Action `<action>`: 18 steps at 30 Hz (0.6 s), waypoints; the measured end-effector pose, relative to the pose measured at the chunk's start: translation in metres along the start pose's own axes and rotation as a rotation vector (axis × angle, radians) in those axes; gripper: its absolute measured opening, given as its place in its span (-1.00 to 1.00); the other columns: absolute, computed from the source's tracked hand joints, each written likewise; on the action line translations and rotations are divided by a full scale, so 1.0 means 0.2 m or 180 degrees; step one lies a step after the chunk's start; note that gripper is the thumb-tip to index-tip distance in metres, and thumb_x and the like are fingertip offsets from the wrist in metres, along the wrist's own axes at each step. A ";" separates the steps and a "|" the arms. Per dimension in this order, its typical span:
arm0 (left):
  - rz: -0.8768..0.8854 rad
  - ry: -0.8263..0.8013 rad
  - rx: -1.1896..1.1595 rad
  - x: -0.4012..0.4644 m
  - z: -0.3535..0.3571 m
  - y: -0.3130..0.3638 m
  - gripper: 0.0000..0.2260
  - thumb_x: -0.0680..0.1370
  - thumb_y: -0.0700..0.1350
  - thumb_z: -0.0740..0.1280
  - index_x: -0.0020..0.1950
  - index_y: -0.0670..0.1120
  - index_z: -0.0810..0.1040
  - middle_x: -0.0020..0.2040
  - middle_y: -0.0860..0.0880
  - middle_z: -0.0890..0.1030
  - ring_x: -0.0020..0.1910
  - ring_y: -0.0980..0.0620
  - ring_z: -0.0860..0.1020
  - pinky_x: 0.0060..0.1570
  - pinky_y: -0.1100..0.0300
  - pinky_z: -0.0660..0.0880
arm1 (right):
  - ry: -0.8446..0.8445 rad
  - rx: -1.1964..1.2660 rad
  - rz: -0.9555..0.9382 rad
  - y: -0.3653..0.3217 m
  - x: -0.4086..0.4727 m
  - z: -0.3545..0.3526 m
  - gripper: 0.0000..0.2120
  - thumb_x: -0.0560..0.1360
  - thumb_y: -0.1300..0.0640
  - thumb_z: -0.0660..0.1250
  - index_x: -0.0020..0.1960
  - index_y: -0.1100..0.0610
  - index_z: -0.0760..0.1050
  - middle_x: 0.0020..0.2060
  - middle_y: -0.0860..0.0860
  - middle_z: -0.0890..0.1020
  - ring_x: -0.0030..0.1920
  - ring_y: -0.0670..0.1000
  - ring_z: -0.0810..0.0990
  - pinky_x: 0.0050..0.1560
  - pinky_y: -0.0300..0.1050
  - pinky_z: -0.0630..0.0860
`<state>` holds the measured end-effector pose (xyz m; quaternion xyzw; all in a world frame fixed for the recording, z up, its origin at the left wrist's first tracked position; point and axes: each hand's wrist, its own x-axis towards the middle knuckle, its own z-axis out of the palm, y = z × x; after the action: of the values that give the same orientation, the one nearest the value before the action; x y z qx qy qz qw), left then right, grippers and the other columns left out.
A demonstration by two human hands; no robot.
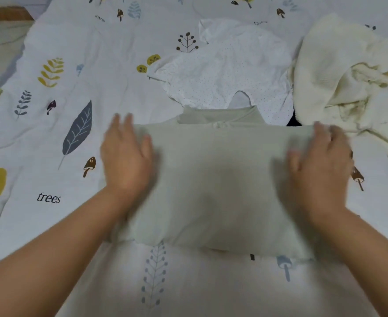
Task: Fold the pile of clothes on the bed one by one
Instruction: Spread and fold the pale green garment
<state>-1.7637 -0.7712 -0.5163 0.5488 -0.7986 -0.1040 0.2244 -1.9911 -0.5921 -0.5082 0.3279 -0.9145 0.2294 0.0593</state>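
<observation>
Both flat hands, left hand and right hand, press the soft, light shirt between them; its side edges suit gripping.

The word "trees" stood in dark italic letters on the printed bedsheet, toward its left edge. Near the far edge, the fragment "ees" showed on the same sheet. Other partial lettering at the far edge and right edge was too cut off to read.
</observation>
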 end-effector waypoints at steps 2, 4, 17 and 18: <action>0.0870 -0.0705 0.0444 -0.14 0.05 0.03 -0.41 0.55 0.18 0.01 0.52 -0.06 0.12 0.54 -0.17 0.06 0.51 -0.17 0.03 0.42 -0.11 -0.06 | -0.0540 -0.0380 -0.0674 -0.07 -0.14 0.05 -0.40 0.53 -0.05 0.16 0.46 0.25 0.18 0.44 0.34 0.17 0.44 0.30 0.15 0.38 0.24 0.08; 0.0928 -0.1308 0.0924 -0.19 0.11 -0.05 -0.38 0.54 0.28 -0.07 0.54 0.04 0.00 0.56 -0.10 -0.07 0.52 -0.17 -0.09 0.42 -0.15 -0.14 | -0.1368 -0.0877 -0.0815 -0.04 -0.20 0.12 -0.32 0.55 -0.21 0.00 0.54 0.11 -0.06 0.52 0.21 -0.08 0.51 0.20 -0.12 0.42 0.22 -0.17; 0.0596 -0.1488 0.1012 -0.15 0.04 -0.07 -0.35 0.53 0.32 -0.17 0.54 0.03 -0.10 0.55 -0.12 -0.14 0.51 -0.21 -0.17 0.44 -0.08 -0.22 | -0.1563 -0.0781 -0.0734 0.06 -0.14 0.04 -0.37 0.57 -0.21 -0.08 0.53 0.09 0.03 0.51 0.20 0.01 0.51 0.18 -0.06 0.46 0.10 -0.08; 0.0669 -0.1399 0.0875 -0.20 0.00 -0.05 -0.33 0.49 0.34 -0.22 0.53 0.04 -0.08 0.55 -0.10 -0.12 0.51 -0.21 -0.16 0.43 -0.08 -0.22 | -0.1357 -0.0734 -0.0762 0.05 -0.20 0.01 -0.37 0.56 -0.21 -0.10 0.50 0.14 0.13 0.49 0.24 0.12 0.50 0.23 0.05 0.44 0.16 0.00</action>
<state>-1.7443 -0.7377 -0.5298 0.4525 -0.8872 -0.0873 -0.0213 -1.9671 -0.5630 -0.5235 0.4657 -0.8812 0.0408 -0.0709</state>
